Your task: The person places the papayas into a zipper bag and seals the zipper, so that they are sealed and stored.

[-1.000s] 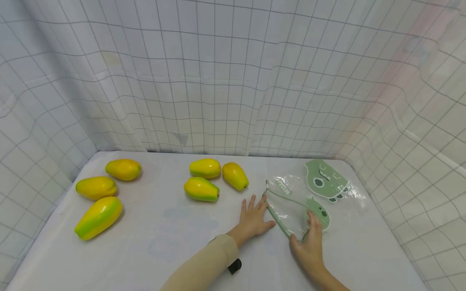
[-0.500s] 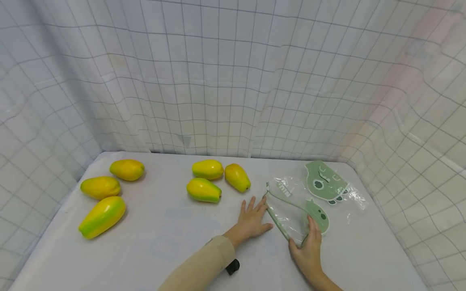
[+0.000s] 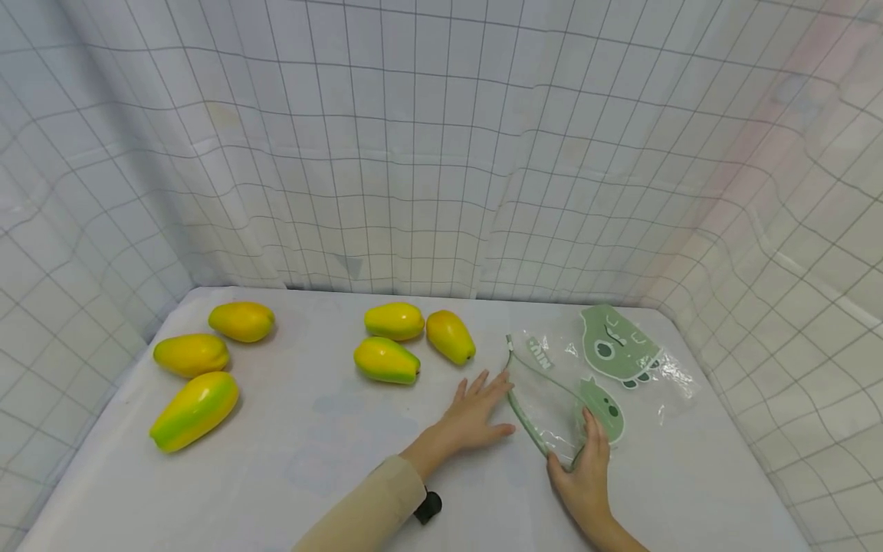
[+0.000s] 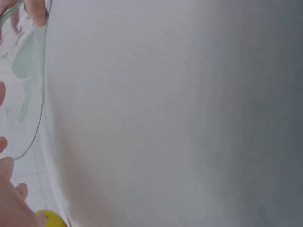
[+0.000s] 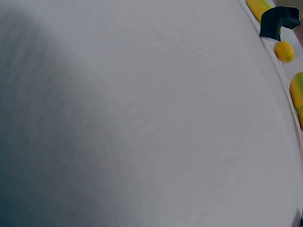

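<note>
The bag (image 3: pixel 562 379), clear with green prints, lies flat on the right half of the table (image 3: pixel 310 491), its mouth facing left. The two green edges of the mouth stand apart along the middle and meet near the far end.

The right hand (image 3: pixel 585 471) grips the near corner of the mouth, with the thumb on the left and the fingers on the right. The left hand (image 3: pixel 472 418) is at the left side of the mouth, fingers extended and apart, gripping nothing; fingertip contact with the edge cannot be confirmed.

Three fruits (image 3: pixel 386 360), yellow and green, are grouped at the far middle, left of the bag. Three similar fruits (image 3: pixel 195 412) are at the left. A black device (image 3: pixel 429 506) projects from beneath the left sleeve (image 3: pixel 372 506). A checked curtain (image 3: pixel 414 153) stands beyond the table.
</note>
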{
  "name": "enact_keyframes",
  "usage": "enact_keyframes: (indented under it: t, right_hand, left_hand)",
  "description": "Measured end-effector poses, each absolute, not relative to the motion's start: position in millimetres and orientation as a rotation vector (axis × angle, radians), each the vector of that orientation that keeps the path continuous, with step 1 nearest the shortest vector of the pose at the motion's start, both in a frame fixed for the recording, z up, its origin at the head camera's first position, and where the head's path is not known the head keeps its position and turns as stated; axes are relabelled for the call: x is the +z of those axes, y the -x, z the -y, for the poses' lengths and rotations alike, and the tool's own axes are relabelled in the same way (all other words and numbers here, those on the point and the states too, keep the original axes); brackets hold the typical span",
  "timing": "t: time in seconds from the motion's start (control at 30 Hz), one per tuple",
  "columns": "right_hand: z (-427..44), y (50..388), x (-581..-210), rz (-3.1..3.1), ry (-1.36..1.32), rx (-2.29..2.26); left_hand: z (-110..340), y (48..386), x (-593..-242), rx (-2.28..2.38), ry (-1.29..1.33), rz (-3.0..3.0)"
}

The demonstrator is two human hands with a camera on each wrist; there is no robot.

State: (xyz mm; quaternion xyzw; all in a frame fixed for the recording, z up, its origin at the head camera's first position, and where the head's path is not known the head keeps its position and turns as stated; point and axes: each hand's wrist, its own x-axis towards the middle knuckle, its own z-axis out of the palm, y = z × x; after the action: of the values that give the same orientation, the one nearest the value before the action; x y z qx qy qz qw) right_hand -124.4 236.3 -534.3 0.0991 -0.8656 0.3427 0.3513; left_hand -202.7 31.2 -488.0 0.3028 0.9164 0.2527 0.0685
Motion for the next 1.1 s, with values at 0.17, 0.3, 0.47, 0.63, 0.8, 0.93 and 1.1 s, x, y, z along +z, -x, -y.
enact_keyframes:
  t: [0.17, 0.3, 0.47, 0.63, 0.8, 0.93, 1.1]
  right_hand:
    - [-236, 125, -535, 2.222, -0.258, 0.887]
    - [-236, 125, -537, 2.242, -0.238, 0.897]
    - [-237, 125, -538, 2.272, -0.213, 0.902]
    - [-238, 126, -538, 2.272, -0.237, 0.882]
    - [-238, 127, -538, 2.257, -0.263, 0.885]
    - [-238, 127, -538, 2.243, -0.267, 0.885]
    - [-238, 126, -537, 2.255, -0.241, 0.92]
  left_hand:
    - [-14, 201, -483, 0.835, -0.894, -2.837]
    - [4, 199, -476, 0.971, -0.839, -2.92]
    - [31, 196, -470, 1.251, -0.737, -3.042]
    - [64, 193, -466, 1.52, -0.583, -3.079]
    - [99, 189, -465, 1.681, -0.393, -3.099]
    - [129, 182, -465, 1.748, -0.217, -3.126]
    - [169, 170, -466, 1.823, -0.008, -3.174]
